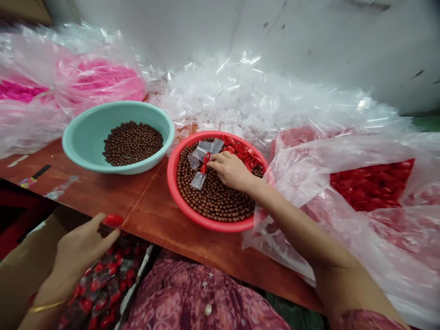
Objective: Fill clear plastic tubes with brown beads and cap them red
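My right hand (232, 170) reaches into a red bowl (206, 221) full of small brown beads (216, 197). Its fingertips pinch a small red piece (206, 158) beside several little clear bags (205, 149) lying on the beads. More red pieces (242, 152) are heaped at the bowl's far rim. My left hand (82, 245) hovers below the table edge, fingers closed on a red piece (113, 220), over a box of filled packets (103, 288).
A teal bowl (85, 133) with brown beads stands at the left on the brown table (151, 206). A heap of clear bags (247, 98) lies behind. Plastic sacks hold pink pieces (99, 78) at left and red pieces (374, 181) at right.
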The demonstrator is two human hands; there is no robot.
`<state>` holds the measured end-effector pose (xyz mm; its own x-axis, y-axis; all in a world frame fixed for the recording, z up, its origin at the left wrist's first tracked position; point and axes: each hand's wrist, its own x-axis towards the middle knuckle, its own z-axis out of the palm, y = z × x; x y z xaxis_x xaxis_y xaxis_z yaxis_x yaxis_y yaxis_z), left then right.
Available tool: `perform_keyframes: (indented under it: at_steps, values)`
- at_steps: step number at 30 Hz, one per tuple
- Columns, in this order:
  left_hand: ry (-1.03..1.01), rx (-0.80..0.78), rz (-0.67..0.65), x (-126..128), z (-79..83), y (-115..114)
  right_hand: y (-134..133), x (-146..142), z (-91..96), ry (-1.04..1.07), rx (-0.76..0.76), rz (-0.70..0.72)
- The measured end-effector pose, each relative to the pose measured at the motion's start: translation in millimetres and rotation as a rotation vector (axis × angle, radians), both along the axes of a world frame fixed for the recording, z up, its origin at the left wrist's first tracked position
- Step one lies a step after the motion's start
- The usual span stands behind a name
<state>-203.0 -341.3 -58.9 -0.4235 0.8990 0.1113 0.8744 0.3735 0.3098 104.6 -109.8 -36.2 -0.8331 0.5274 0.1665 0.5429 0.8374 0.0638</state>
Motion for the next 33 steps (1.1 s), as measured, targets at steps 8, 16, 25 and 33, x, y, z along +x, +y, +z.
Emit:
perform_keyframes:
  at_steps: [8, 16, 25, 33]
  values:
    - [0.242, 0.069, -0.407, -4.2, 35.7, 33.5, 3.7, -18.1, -1.2, -0.12, 0.175, 0.095]
    - [0.356, -0.211, -0.829, 120.3, 63.4, 155.1, -38.0, 39.0, -4.7, 0.688, -0.408, -0.286]
    - [0.593, -0.145, -1.579, 117.2, 47.1, 204.2, -51.3, 54.1, -14.0, 1.23, -0.851, -0.635]
    - [0.621, -0.325, -1.418, 146.4, 31.0, 203.9, -51.2, 55.3, -16.1, 1.529, -0.702, -0.737]
